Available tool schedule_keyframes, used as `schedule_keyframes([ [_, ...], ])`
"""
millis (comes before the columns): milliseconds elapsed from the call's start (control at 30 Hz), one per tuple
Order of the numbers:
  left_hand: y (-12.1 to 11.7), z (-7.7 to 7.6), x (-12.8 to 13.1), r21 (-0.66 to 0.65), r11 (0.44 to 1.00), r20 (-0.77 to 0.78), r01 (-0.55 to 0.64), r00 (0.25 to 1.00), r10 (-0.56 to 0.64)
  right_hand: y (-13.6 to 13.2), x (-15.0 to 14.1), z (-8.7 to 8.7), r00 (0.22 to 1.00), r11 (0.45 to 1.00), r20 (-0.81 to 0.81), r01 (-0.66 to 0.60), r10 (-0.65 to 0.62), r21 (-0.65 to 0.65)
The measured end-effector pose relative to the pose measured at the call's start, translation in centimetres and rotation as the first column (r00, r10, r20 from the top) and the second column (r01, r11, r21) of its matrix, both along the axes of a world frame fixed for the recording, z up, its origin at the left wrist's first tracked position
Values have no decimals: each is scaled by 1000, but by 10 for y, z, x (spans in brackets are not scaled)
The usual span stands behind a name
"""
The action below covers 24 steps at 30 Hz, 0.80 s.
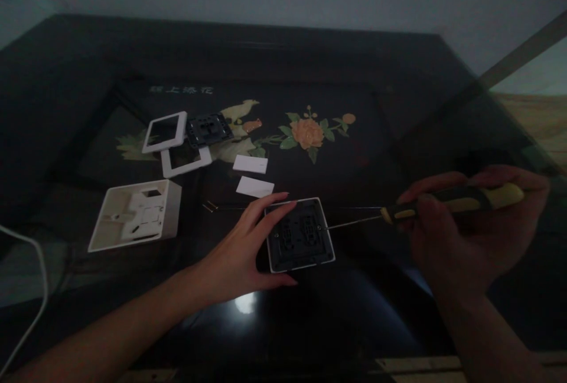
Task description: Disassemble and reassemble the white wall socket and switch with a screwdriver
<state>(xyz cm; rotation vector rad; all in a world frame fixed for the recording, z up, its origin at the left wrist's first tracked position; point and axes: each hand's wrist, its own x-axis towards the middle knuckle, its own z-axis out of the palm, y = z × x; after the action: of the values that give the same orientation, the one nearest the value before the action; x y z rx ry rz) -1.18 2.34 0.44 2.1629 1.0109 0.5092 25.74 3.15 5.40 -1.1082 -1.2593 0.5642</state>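
My left hand (239,253) grips a square wall switch (299,253) by its left side, thumb along the near edge and fingers over the far edge. The switch has a black inner plate inside a white surround, with a screw at its left and right sides. In my right hand (473,235) is a screwdriver (452,201) with a yellow and black handle, its fingers wrapped round it. The thin shaft points left, and its tip meets the screw (319,227) on the right side of the switch. Whether the tip sits in the screw slot I cannot tell.
A white mounting box (172,211) stands open at the left. Behind it lie white frames (165,164) and a black switch plate (208,129). Two white rocker covers (250,164) and loose screws (209,205) lie nearby. A white cable (43,276) hangs at the left edge.
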Motion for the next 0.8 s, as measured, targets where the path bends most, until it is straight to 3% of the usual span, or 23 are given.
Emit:
schedule_keyframes([
  [300, 1, 0, 1, 7, 1000, 8, 6, 1000, -6, -1, -3, -2, 1000, 1000, 16, 14, -14, -7],
  [433, 1, -1, 1, -12, 1000, -5, 5, 1000, -5, 5, 1, -7, 994, 991, 103, -45, 32, 129],
  [567, 1, 0, 2, -22, 1000, -3, 8, 1000, -8, 9, 5, -10, 992, 983, 122, -50, 29, 176],
  [800, 2, -1, 2, -24, 1000, 34, 5, 999, -5, 1, 6, 8, 947, 957, 316, -148, 64, 249],
])
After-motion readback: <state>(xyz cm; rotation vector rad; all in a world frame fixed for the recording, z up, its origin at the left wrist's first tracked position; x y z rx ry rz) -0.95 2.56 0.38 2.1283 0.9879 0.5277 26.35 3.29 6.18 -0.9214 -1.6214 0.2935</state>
